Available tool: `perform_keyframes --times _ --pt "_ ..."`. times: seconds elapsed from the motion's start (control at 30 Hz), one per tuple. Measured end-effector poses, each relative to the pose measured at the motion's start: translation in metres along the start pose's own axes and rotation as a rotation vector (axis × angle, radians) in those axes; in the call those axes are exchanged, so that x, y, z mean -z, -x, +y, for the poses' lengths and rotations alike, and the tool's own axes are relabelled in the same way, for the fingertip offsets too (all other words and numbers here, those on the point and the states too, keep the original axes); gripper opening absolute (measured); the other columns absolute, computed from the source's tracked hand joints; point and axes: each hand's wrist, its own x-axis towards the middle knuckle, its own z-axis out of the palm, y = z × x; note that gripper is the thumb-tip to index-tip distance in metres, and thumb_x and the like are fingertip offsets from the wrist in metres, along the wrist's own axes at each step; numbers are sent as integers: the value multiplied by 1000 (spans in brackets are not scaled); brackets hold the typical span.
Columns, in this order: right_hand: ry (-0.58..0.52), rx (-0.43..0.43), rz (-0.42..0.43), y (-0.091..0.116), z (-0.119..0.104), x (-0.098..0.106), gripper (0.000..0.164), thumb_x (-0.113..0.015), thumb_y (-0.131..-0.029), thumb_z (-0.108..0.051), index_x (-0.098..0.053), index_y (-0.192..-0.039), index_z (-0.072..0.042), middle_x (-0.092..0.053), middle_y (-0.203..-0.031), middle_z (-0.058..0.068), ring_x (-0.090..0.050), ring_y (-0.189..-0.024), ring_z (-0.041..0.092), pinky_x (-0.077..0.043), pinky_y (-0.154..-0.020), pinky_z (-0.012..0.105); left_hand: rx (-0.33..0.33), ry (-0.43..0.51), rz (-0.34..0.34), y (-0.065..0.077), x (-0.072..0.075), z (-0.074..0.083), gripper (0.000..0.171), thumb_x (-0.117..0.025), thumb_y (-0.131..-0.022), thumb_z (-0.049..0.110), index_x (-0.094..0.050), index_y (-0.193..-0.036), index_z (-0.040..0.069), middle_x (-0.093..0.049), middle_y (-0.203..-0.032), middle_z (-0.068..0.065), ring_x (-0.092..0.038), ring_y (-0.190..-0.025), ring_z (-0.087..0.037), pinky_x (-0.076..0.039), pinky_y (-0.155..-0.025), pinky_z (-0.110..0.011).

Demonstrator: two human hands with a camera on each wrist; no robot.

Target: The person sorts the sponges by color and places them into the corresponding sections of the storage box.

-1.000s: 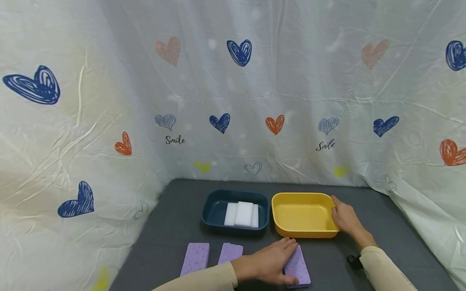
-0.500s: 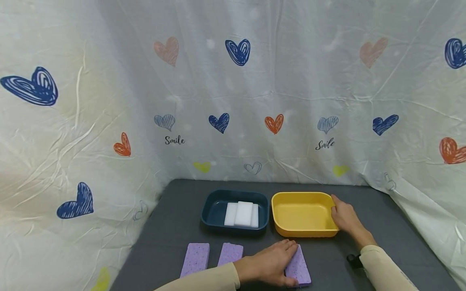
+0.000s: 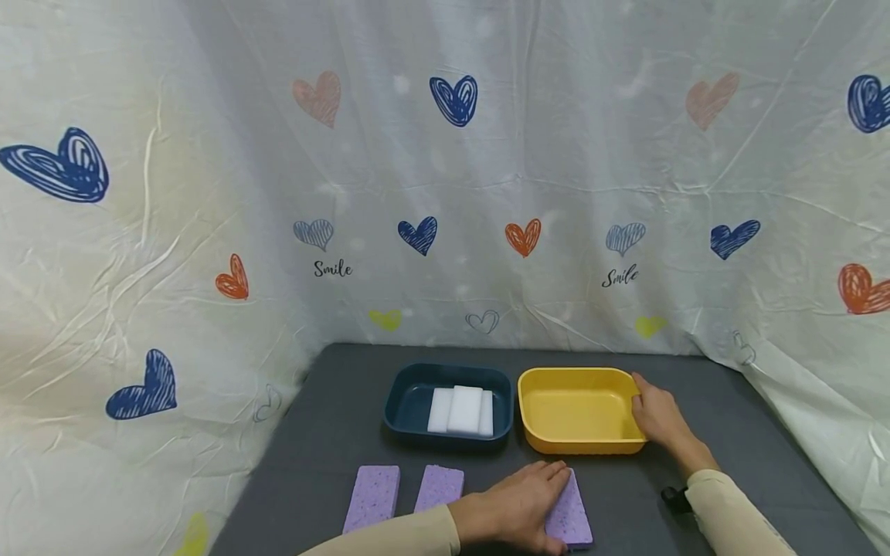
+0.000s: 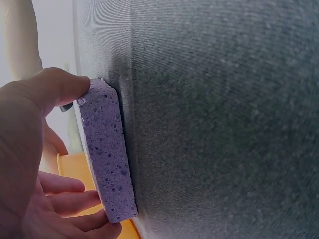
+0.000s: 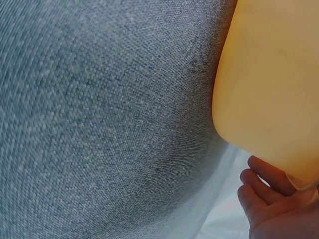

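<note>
My left hand (image 3: 518, 506) grips a purple, speckled sponge (image 3: 572, 513) at the front of the table. In the left wrist view the thumb lies at one end of this sponge (image 4: 107, 149) and the fingertips at the other; its long side is close against the grey cloth. My right hand (image 3: 659, 413) holds the right end of a yellow rectangular tray (image 3: 577, 405) by its rim. In the right wrist view, fingers (image 5: 266, 186) lie along the outside of the tray wall (image 5: 269, 84), and the thumb is hidden there. Nothing lies inside the yellow tray.
Left of the yellow tray stands a dark blue tray (image 3: 403, 413) with 3 white sponges (image 3: 464, 409) in it. Two more purple sponges, one at far left (image 3: 373, 494) and one beside it (image 3: 439, 486), lie in front, partly behind my left sleeve. A heart-print curtain (image 3: 445, 170) hangs behind the table.
My left hand shifts very slightly over the purple sponge, its thumb drawing in at the near end. The right hand and both trays stay where they were.
</note>
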Motion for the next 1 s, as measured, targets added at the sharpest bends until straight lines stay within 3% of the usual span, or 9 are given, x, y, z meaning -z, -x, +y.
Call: perform_keyframes --times 0.27,0.4,0.57,0.73,1.0 --pt "-1 -9 0 -1 1 0 56 -40 -107 -4 -40 -158 19 -56 -149 43 -69 -119 50 -56 -99 64 -53 -20 45 -2 9 0 102 -80 -90 64 -42 -166 6 -49 -169 -5 -49 -154 -17 -38 -129 -30" --pt "-10 -12 -2 0 0 0 56 -40 -108 -4 -40 -159 18 -54 -151 43 -67 -125 52 -55 -101 65 -66 11 37 -4 18 2 103 -77 -92 64 -39 -168 8 -46 -172 -3 -46 -156 -14 -34 -131 -30" --pt "-4 -13 4 0 1 -2 55 -41 -107 -4 -41 -158 19 -55 -150 43 -68 -123 52 -55 -101 65 -99 -10 80 -8 33 7 103 -76 -93 65 -39 -168 6 -46 -172 -4 -46 -157 -14 -32 -131 -29" --pt "9 -18 13 -1 0 -1 56 -41 -106 -4 -42 -157 19 -56 -149 43 -68 -121 51 -54 -103 66 -92 -2 103 -14 51 8 102 -75 -93 65 -38 -169 8 -46 -172 -2 -47 -156 -13 -32 -132 -28" --pt "14 -14 28 -1 1 0 55 -43 -104 -3 -45 -155 19 -59 -144 44 -69 -103 42 -56 -98 65 -53 -8 167 -29 69 4 102 -78 -92 62 -39 -169 7 -48 -172 -4 -50 -154 -16 -32 -132 -31"
